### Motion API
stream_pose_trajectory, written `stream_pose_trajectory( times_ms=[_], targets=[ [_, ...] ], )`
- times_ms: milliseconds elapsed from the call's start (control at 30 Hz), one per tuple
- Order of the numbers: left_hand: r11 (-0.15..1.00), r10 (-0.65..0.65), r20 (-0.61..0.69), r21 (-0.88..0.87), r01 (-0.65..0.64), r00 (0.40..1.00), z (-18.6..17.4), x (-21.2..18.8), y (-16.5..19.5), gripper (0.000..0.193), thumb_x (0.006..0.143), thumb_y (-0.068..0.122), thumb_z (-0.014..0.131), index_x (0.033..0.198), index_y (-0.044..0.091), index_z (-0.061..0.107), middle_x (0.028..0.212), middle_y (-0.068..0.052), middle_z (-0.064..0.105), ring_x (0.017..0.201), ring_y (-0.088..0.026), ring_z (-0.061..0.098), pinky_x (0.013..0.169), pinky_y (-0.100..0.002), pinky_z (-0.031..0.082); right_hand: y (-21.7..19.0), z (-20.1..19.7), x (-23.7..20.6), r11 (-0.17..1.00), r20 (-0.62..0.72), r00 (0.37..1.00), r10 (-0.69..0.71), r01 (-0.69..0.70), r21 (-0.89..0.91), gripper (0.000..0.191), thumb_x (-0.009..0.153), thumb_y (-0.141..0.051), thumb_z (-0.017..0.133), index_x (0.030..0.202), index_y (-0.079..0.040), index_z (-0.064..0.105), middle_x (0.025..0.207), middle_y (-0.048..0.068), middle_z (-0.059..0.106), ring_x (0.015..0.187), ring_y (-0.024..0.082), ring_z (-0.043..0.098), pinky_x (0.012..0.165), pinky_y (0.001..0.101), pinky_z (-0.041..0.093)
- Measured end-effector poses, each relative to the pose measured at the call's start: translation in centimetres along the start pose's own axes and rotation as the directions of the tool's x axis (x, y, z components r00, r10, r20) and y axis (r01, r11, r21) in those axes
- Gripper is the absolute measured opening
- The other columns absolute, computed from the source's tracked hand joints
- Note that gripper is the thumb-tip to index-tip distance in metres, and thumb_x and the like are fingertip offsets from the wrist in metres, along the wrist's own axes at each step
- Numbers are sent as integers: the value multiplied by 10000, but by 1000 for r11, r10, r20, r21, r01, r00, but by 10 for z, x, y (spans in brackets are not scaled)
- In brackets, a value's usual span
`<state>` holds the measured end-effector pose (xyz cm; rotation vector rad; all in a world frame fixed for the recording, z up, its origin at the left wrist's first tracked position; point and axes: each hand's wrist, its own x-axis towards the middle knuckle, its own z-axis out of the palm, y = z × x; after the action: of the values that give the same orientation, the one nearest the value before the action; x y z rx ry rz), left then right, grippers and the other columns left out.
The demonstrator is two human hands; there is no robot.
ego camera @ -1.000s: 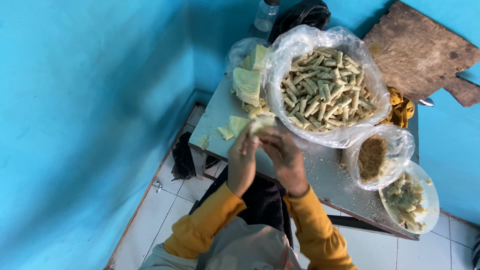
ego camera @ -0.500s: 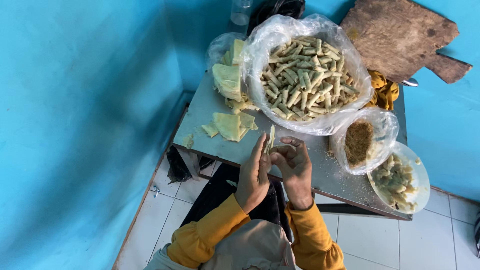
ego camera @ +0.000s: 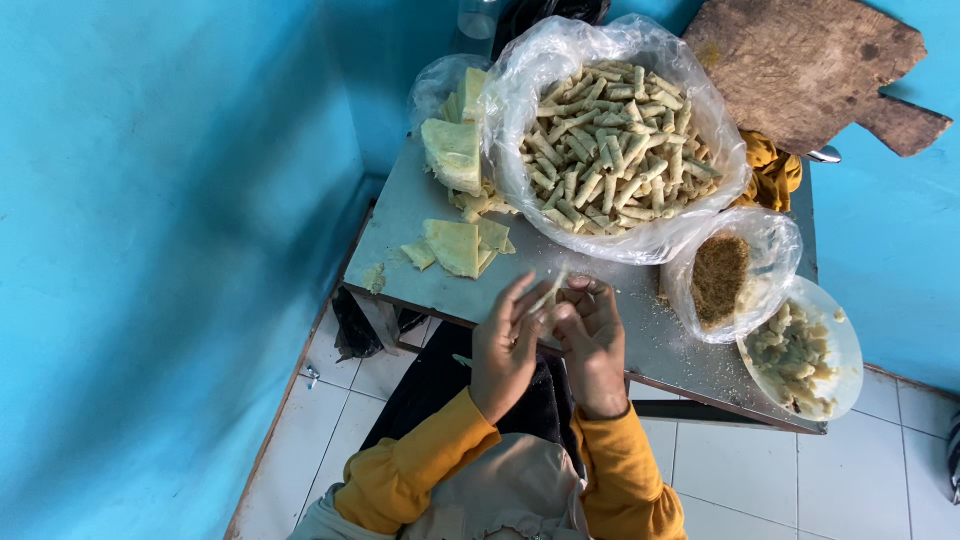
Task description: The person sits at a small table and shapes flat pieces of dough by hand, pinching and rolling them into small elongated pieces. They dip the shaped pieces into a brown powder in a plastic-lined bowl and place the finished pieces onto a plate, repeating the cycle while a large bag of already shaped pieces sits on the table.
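Pale thin roll point(ego camera: 548, 293), pinched between hands point(ego camera: 550, 345)

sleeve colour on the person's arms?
Mustard yellow, on both sleeves; the head view shows them clearly below the hands.

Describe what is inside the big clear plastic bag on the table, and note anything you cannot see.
The bag holds a heap of pale, thin rolls. Only the top layer shows; whatever lies beneath the heap, and the bag's bottom, is covered.
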<state>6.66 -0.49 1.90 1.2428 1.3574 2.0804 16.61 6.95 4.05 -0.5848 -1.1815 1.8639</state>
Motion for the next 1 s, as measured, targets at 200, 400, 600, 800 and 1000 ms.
stream_pose_trajectory(
  times_ms=[200,400,600,800,1000],
  targets=[
    [963,-268,-184,-68,259,946,-14,11,-18,302,1112,89,493,1382,-14,577,1244,-176,717,1079,-235,749,880,-322,664,2,-10,1,989,8,997,71,-71,127,417,913,120,586,1302,-11,513,1186,160,661,1085,208,673,968,328,547],
    [976,-10,-180,211,49,984,-53,49,-11,405,1086,43,502,1484,-31,502,1485,-223,574,1345,-359,594,1105,-486,496,-6,-46,2,964,12,989,146,-145,225,482,883,120,577,1349,7,532,1199,130,656,1121,191,652,1006,300,526],
    [932,-20,-51,360,37,998,-35,35,11,317,1047,134,615,1358,80,652,1285,-98,722,1014,-167,730,954,-283,601,-8,-50,-6,988,24,1000,9,-13,155,543,894,155,534,1414,-2,552,1201,94,647,1041,153,626,934,267,507],
    [969,-238,-8,67,238,971,-10,18,14,230,938,158,775,1074,-23,733,927,-52,752,849,-89,644,775,-260,545,-10,-30,-18,999,11,999,31,-31,-17,519,877,163,503,1362,-19,540,1215,93,667,1114,157,629,948,288,496],
    [965,-244,52,115,237,968,-13,11,27,148,948,132,742,1019,4,718,880,-45,726,745,-64,637,669,-232,533,-10,-26,-20,993,81,991,-107,111,-46,465,922,116,570,1362,-29,530,1228,124,689,1165,198,659,1042,348,521]
  ],
)
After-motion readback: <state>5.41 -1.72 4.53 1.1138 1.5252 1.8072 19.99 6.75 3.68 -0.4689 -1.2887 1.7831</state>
